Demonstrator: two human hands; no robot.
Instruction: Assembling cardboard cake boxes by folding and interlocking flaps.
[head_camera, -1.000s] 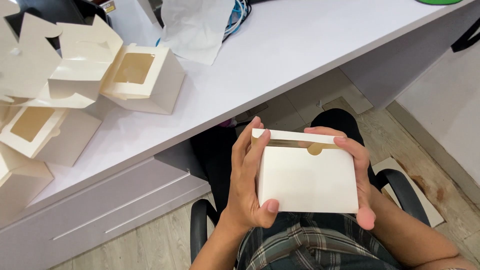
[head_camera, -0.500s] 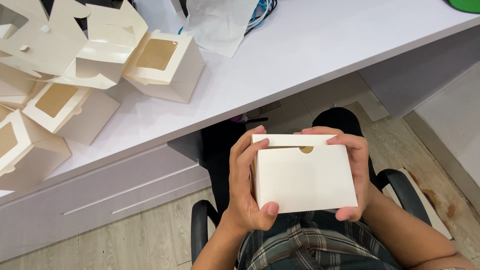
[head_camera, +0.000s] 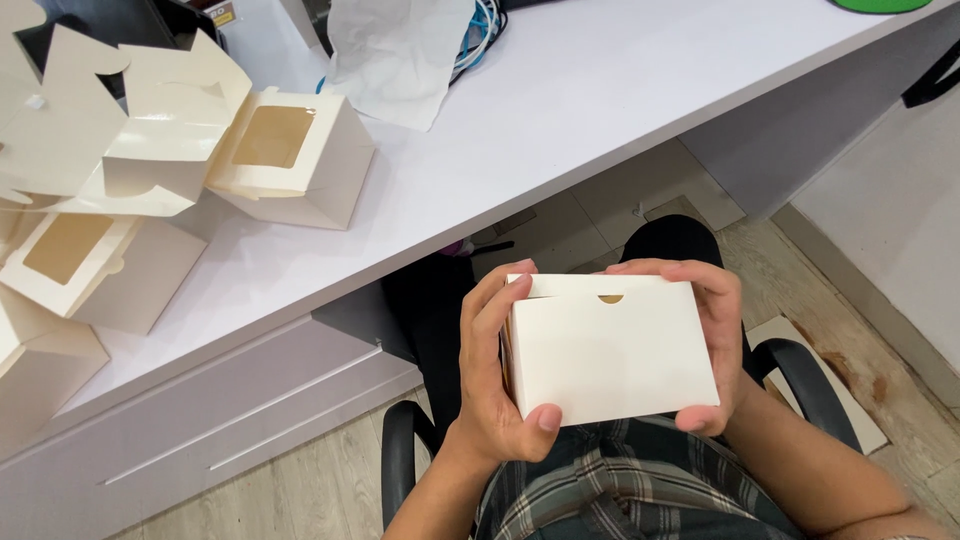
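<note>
I hold a small white cardboard box (head_camera: 610, 355) over my lap, below the desk edge. Its lid is down, with a half-round notch at the top seam. My left hand (head_camera: 497, 375) wraps its left side, fingers on the top edge and thumb under the lower front corner. My right hand (head_camera: 715, 340) grips the right side, fingers curled over the top right corner and thumb at the bottom corner.
A white desk (head_camera: 560, 130) runs above my lap. Several folded white boxes with windowed lids (head_camera: 290, 160) pile up at its left end, some with open flaps. A crumpled white plastic bag (head_camera: 400, 55) lies at the back. Chair armrests (head_camera: 810, 375) flank my legs.
The box lid has gone from slightly raised to pressed down flat against the box. My hands have stayed around the box over my lap.
</note>
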